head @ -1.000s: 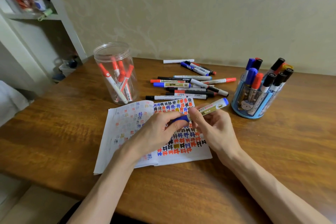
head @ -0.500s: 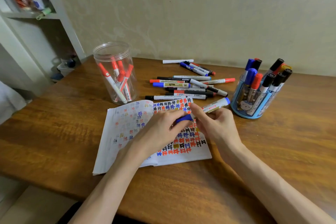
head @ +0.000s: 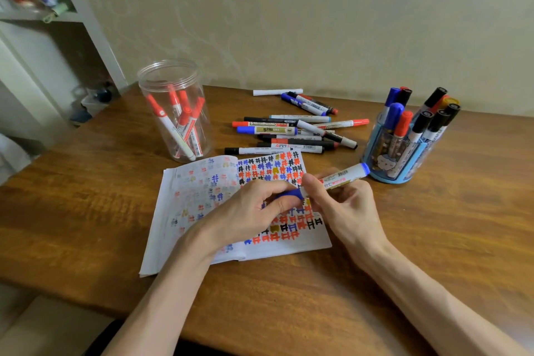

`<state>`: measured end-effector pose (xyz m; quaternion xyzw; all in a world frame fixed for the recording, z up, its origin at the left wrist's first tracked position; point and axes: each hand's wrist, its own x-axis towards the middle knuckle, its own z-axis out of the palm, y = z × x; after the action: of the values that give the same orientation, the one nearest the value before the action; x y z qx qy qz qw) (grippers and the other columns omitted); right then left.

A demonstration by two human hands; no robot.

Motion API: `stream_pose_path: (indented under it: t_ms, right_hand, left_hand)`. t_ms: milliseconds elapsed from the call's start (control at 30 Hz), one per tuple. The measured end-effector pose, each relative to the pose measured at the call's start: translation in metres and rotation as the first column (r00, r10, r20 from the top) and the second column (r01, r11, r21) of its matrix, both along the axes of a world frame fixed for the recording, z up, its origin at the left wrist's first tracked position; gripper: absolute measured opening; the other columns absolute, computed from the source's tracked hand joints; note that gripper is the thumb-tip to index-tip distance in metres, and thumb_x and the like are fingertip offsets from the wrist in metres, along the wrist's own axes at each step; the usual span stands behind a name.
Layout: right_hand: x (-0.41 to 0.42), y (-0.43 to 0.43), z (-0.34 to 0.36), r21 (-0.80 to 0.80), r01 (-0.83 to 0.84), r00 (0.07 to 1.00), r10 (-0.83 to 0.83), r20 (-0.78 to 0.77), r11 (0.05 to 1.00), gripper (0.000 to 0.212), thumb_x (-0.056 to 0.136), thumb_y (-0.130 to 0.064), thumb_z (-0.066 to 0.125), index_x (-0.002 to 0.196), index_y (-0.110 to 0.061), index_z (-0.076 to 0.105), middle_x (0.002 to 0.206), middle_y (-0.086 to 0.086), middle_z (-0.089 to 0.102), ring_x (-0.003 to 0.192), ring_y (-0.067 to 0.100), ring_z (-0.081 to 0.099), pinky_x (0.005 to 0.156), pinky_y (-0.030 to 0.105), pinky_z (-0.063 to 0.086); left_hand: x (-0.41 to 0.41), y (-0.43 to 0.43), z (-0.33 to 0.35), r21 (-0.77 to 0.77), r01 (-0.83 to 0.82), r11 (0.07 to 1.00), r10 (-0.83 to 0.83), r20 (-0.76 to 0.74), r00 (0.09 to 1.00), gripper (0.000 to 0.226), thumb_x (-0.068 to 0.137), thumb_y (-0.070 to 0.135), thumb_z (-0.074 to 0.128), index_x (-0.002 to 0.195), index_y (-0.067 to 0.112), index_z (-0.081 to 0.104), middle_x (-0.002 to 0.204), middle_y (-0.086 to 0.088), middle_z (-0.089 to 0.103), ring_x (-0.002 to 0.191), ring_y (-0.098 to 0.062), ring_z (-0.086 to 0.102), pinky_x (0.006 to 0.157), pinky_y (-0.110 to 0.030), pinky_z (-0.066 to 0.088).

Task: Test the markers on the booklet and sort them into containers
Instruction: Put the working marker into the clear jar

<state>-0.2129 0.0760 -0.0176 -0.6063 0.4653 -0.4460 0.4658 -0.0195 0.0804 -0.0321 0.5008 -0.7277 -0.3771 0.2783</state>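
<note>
Marker (head: 343,176): held above the right page of the booklet (head: 196,211), tilted up to the right, its blue tail end pointing at the blue holder (head: 410,173).
Left hand (head: 254,211): back of the hand to the camera, forearm coming in from lower left, fingers curled round the blue cap (head: 291,193).
Right hand (head: 346,205): thumb on top, fingers underneath, pinching the marker barrel just beside the cap.
Booklet: lies open on the desk (head: 86,211); red, blue, black and yellow test marks crowd the right page, fainter ones show on the left page.
Hidden: the left fingers cover the join, so I cannot tell whether the cap is seated or parted; the tip is out of sight. Both hands block the middle of the right page.
Clear jar (head: 173,136): back left of the booklet, red-capped markers leaning inside.
Blue holder: on the right, markers standing upright with black, blue and red caps, and a cartoon figure on its front.
Loose markers (head: 291,140): a pile behind the booklet, between jar and holder.
Writing: "WHITEBOARD" reads on a red-capped marker (head: 265,124) in the pile; the print on the held marker is too small to read.
Shelf (head: 34,13): top left, its contents blurred.
</note>
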Motion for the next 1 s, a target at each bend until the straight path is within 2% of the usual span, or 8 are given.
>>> stream_pose_path:
  t_ms: [233, 367, 433, 533, 700, 833, 900, 1000]
  right_hand:
    - [0.000, -0.002, -0.002, -0.019, -0.070, 0.997, 0.071, 0.017, 0.997, 0.019, 0.097, -0.031, 0.069, 0.088, -0.015, 0.074, 0.084, -0.001, 0.081, 0.076, 0.017, 0.079, 0.065, 0.023, 0.060]
    - [-0.002, -0.004, -0.003, -0.042, -0.087, 0.996, 0.088, 0.019, 0.995, 0.019, 0.099, -0.027, 0.068, 0.087, -0.013, 0.072, 0.078, -0.004, 0.078, 0.072, 0.012, 0.077, 0.065, 0.021, 0.058]
    - [-0.002, -0.007, -0.006, -0.036, -0.069, 0.997, 0.070, 0.030, 0.997, 0.020, 0.098, -0.030, 0.068, 0.091, -0.012, 0.073, 0.085, -0.002, 0.080, 0.077, 0.015, 0.079, 0.067, 0.023, 0.060]
    - [0.006, -0.005, -0.008, 0.050, -0.001, 0.996, -0.003, 0.085, 0.999, 0.026, 0.093, -0.040, 0.070, 0.098, -0.015, 0.076, 0.093, -0.003, 0.081, 0.083, 0.012, 0.079, 0.071, 0.024, 0.061]
    - [0.012, -0.007, -0.013, 0.083, 0.097, 0.989, -0.106, 0.104, 0.992, 0.031, 0.093, -0.042, 0.073, 0.085, -0.011, 0.075, 0.068, -0.004, 0.075, 0.058, 0.004, 0.069, 0.057, 0.016, 0.051]
    - [0.010, -0.008, -0.014, 0.125, 0.061, 0.996, -0.068, 0.052, 0.990, 0.032, 0.095, -0.043, 0.070, 0.081, -0.013, 0.073, 0.066, -0.005, 0.073, 0.057, 0.006, 0.068, 0.057, 0.021, 0.053]
    - [-0.008, -0.021, -0.015, 0.160, 0.190, 0.964, -0.216, 0.159, 0.969, 0.031, 0.098, -0.038, 0.071, 0.076, -0.017, 0.072, 0.066, -0.002, 0.073, 0.058, 0.012, 0.065, 0.056, 0.028, 0.053]
    - [-0.043, -0.042, -0.012, 0.166, 0.373, 0.895, -0.401, 0.196, 0.913, 0.031, 0.096, -0.037, 0.074, 0.075, -0.015, 0.071, 0.056, -0.008, 0.060, 0.057, 0.012, 0.047, 0.050, 0.022, 0.039]
  left_hand:
    - [0.006, 0.001, -0.001, 0.013, 0.000, 1.000, 0.000, -0.035, 0.999, 0.029, 0.102, 0.041, 0.055, 0.111, 0.020, 0.073, 0.100, 0.006, 0.073, 0.097, -0.014, 0.070, 0.082, -0.045, 0.058]
    - [0.004, 0.001, 0.002, 0.017, 0.030, 0.999, -0.029, -0.039, 0.999, 0.020, 0.103, 0.038, 0.054, 0.095, 0.028, 0.070, 0.086, 0.016, 0.070, 0.083, -0.005, 0.067, 0.071, -0.029, 0.055]
    - [0.003, -0.001, 0.002, -0.004, 0.020, 1.000, -0.020, -0.035, 0.999, 0.020, 0.103, 0.037, 0.054, 0.096, 0.027, 0.070, 0.084, 0.017, 0.069, 0.082, -0.004, 0.066, 0.070, -0.027, 0.054]
    - [-0.001, -0.002, -0.004, -0.071, -0.048, 0.996, 0.047, -0.007, 0.999, 0.021, 0.104, 0.035, 0.056, 0.111, 0.022, 0.071, 0.093, 0.010, 0.071, 0.088, -0.010, 0.068, 0.075, -0.031, 0.058]
    - [-0.009, 0.001, -0.011, -0.287, -0.084, 0.954, 0.135, 0.161, 0.978, 0.015, 0.102, 0.033, 0.059, 0.106, 0.021, 0.068, 0.090, 0.007, 0.068, 0.081, -0.009, 0.066, 0.072, -0.032, 0.055]
    - [-0.006, 0.002, -0.007, -0.194, -0.039, 0.980, 0.075, 0.180, 0.981, 0.020, 0.105, 0.034, 0.053, 0.110, 0.021, 0.067, 0.091, 0.007, 0.068, 0.082, -0.007, 0.066, 0.072, -0.030, 0.055]
    - [0.013, 0.001, -0.007, -0.089, -0.095, 0.992, 0.106, 0.134, 0.985, 0.019, 0.105, 0.034, 0.053, 0.110, 0.025, 0.069, 0.089, 0.008, 0.070, 0.077, -0.007, 0.066, 0.066, -0.026, 0.054]
    - [0.039, 0.005, -0.008, 0.004, -0.227, 0.974, 0.226, 0.043, 0.973, 0.026, 0.100, 0.041, 0.055, 0.120, 0.031, 0.068, 0.097, 0.018, 0.072, 0.089, -0.001, 0.070, 0.070, -0.026, 0.057]
